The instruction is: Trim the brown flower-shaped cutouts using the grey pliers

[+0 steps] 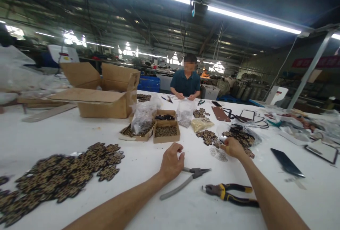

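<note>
My left hand (172, 161) rests on the white table (138, 187) with its fingers loosely curled, and nothing shows between thumb and forefinger. Beside it lie long-nosed pliers (196, 174) with grey handles, one handle end partly hidden by the hand. My right hand (233, 147) reaches forward with its fingertips pinched together. They are at the edge of a small group of leopard-patterned patches (206, 137), above a scatter of small silver pieces (218, 154). What the pinch holds is too small to make out. Yellow-and-black pliers (225, 191) lie between my forearms.
A large patch pile (61, 173) covers the left. Ahead stand an open carton (103, 106), a small box of brass-coloured pieces (166, 134) and a bag of yellowish pieces (202, 124). A dark phone-like slab (287, 162) lies right. Across the table sits another person (185, 81).
</note>
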{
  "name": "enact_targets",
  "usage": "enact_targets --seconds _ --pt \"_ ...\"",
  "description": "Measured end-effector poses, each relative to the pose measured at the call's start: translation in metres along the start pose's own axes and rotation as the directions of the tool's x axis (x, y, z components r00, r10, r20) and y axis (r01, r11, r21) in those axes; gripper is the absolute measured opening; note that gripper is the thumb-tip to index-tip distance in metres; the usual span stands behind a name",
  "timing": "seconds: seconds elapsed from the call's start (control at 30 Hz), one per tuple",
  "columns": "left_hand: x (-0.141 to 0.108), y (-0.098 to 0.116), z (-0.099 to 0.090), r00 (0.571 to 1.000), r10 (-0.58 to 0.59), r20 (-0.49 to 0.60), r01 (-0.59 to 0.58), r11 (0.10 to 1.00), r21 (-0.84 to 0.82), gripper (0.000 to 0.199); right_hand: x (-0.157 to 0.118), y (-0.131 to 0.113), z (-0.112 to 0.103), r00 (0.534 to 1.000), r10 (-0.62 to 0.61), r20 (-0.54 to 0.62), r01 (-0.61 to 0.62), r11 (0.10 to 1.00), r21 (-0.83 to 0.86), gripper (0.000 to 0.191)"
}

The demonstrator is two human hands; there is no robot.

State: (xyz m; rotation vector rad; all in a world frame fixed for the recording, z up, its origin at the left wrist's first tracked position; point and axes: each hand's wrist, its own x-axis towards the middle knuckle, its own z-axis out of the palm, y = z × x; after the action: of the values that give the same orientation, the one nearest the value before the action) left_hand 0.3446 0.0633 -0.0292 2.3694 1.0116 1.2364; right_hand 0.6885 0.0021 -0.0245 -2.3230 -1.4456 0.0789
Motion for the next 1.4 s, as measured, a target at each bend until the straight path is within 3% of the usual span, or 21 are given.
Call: enact_targets --seconds 0.2,0.37,0.6,0.83,0.97,1.13,1.27,1.4 --pt "0.004 -0.001 0.004 0.998 -0.054 0.042 0.053 0.998 0.017 0.011 0.021 -0.006 0.03 0.997 0.048 -0.053 -0.05 0.998 -0.037 0.043" --pt "0.005 -0.003 0.004 0.995 -0.079 0.057 0.078 0.997 0.03 0.011 0.029 -0.003 0.04 0.997 0.07 -0.028 -0.07 0.997 -0.011 0.039" --pt "0.002 0.001 0.004 0.993 -0.08 0.088 0.076 0.996 0.049 0.012 0.031 -0.009 0.047 0.993 0.068 -0.093 -0.057 0.992 0.115 0.044" --pt "0.002 -0.001 0.006 0.993 -0.085 0.083 0.084 0.996 0.018 0.011 0.022 -0.003 0.029 0.994 0.046 -0.095 0.0 0.898 0.439 0.046" --pt "0.003 0.004 0.002 0.993 -0.119 0.027 0.122 0.982 -0.147 0.01 -0.001 -0.025 0.003 0.995 -0.081 -0.06 0.1 0.778 0.62 0.06" --pt "0.005 0.025 -0.009 0.969 -0.21 0.13 0.247 0.838 -0.487 0.027 -0.041 -0.084 -0.017 0.962 -0.274 0.001 0.131 0.464 0.876 0.052" --pt "0.004 0.042 -0.013 0.943 -0.136 0.304 0.316 0.653 -0.688 0.037 -0.065 -0.123 -0.012 0.923 -0.384 0.019 0.147 0.398 0.905 0.043" --pt "0.002 0.045 -0.008 0.933 -0.133 0.335 0.353 0.53 -0.771 0.036 -0.074 -0.135 -0.005 0.879 -0.471 0.082 0.119 0.382 0.917 0.04"
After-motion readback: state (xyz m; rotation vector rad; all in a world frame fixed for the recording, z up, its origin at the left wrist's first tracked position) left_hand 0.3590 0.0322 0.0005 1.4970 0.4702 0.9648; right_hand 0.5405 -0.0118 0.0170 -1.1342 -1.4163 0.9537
